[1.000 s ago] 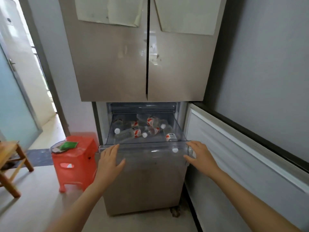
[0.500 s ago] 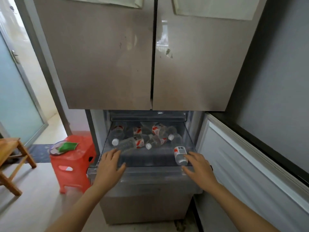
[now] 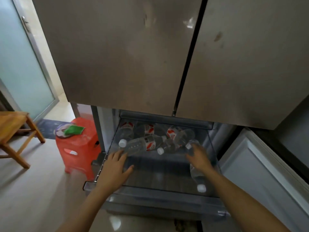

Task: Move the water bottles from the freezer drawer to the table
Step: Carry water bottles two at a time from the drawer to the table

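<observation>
head cam | looks steeply down, forward | close over open freezer drawer (image 3: 150,190)

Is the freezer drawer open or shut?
Open. The drawer is pulled out from under the fridge doors, and bottles lying inside show from above.

Freezer drawer (image 3: 150,189): pulled further out than a second ago; a broad stretch of its floor now shows in front of the bottle pile.
Left hand (image 3: 115,168): off the drawer's front rim and now inside, over the left part, fingers spread, fingertips at the base of the nearest lying bottle (image 3: 142,145).
Right hand (image 3: 199,158): gone from the rim's right corner, now deeper in at the pile's right side, fingers by a white cap (image 3: 188,146); blurred, so no grip can be told.
Lone bottle (image 3: 197,177): now by the right wall near the front corner, cap forward, partly under the right wrist.
View: closer, tilted downward.
</observation>
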### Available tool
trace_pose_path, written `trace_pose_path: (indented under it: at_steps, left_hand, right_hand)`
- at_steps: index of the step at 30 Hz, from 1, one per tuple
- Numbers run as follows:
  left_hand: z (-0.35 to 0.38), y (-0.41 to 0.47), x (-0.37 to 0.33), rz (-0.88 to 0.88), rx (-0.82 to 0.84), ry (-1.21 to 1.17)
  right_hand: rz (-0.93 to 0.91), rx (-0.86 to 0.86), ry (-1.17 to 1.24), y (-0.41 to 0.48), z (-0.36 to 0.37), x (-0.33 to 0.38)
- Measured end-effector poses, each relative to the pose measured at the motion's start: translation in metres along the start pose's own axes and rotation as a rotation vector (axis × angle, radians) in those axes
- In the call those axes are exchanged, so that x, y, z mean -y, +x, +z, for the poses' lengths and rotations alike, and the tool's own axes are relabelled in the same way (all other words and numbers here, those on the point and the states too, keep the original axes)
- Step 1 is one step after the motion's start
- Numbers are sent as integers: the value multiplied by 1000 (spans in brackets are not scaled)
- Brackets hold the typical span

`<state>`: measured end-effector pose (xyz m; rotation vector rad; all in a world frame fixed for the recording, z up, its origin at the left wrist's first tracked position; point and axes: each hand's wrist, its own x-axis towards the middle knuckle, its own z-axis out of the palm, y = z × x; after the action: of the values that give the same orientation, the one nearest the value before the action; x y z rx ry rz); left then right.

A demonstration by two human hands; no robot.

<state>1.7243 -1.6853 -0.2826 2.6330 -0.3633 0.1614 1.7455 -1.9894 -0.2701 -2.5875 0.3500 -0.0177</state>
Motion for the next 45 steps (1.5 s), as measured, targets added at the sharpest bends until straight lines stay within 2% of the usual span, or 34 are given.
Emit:
trace_pose_path:
  at_steps: [3,7,14,18,22,24,26,29,31,33,35,38,41,42,43,45]
  left_hand:
    - [1,1,0,-17,5,1]
    - [0,0,-3,-6,4,53]
    - [-3,-2,-4,22,-10,179]
    - [-1,-2,-3,65,-71,205]
    - [3,-1,-2,145,-152,180]
    - [7,3,-16,172,-151,49]
    - [11,9,-41,155,-31,-147]
    - [22,17,-81,116,322,-498]
    - [28,21,-92,55,431,-691]
    - [32,22,-93,23,461,-713]
    - [36,21,-90,37,447,-665]
    - [35,23,-84,-8,362,-786]
    - [26,24,-75,-74,203,-864]
    - [22,24,-70,-115,143,-875]
    - [16,22,-65,-164,84,-880]
    - [3,17,-55,-238,-10,-843]
  right_hand:
    - [29,11,-55,25,3,-3]
    - [68,148,-49,61,15,-13]
    - [139,222,29,77,16,3]
    - [83,270,10,62,2,6]
    - [5,151,-94,31,-37,15]
    - [-90,83,-228,12,-64,32]
    - [-196,83,-303,-5,-85,59]
    - [-271,179,-291,-22,-93,89]
    - [-279,236,-230,-29,-86,97]
    - [-289,257,-186,-38,-78,98]
    - [-324,249,-171,-45,-71,100]
    - [-452,224,-152,-48,-72,105]
    - [-463,401,207,-35,-87,98]
    - [-444,429,236,-24,-88,84]
    - [-435,430,131,-14,-87,68]
    - [-433,407,-403,4,-72,28]
